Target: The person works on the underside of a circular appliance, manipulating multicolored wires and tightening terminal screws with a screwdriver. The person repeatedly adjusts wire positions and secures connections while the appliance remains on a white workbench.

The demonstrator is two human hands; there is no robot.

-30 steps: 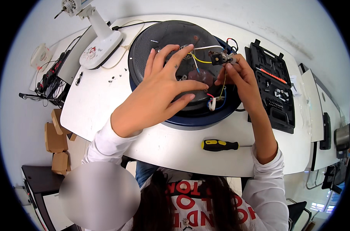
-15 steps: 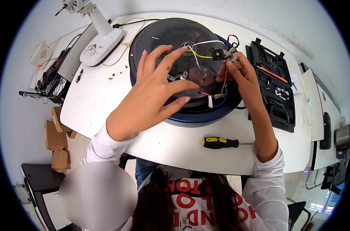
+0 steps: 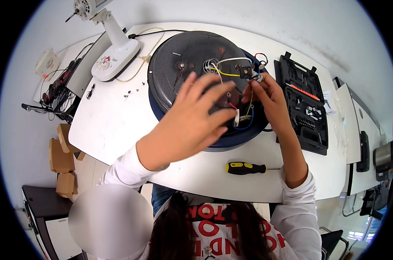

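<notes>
A round dark metal appliance base (image 3: 166, 73) lies in a navy rim, with white, yellow, red and blue wires and a coiled part (image 3: 210, 65). My left hand (image 3: 190, 121) is over its lower left, fingers apart and slightly curled, slightly blurred, covering part of the wiring. My right hand (image 3: 270, 99) grips a small wired component assembly (image 3: 248, 72) with a black square block at the right side of the base, thumb and fingers closed on it. Near the table's front edge lies a black-and-yellow screwdriver (image 3: 244, 168).
An open black tool case (image 3: 315, 138) lies at the right. A white fan stand (image 3: 114, 71), small loose screws (image 3: 137, 89) and cables occupy the left of the white table (image 3: 97, 130). Cardboard boxes (image 3: 61, 156) stand on the floor at left; another table with a pot is at right.
My left hand has moved rightward and its fingertips are lower over the base. My right hand still holds the wired component. The whole view has shifted slightly.
</notes>
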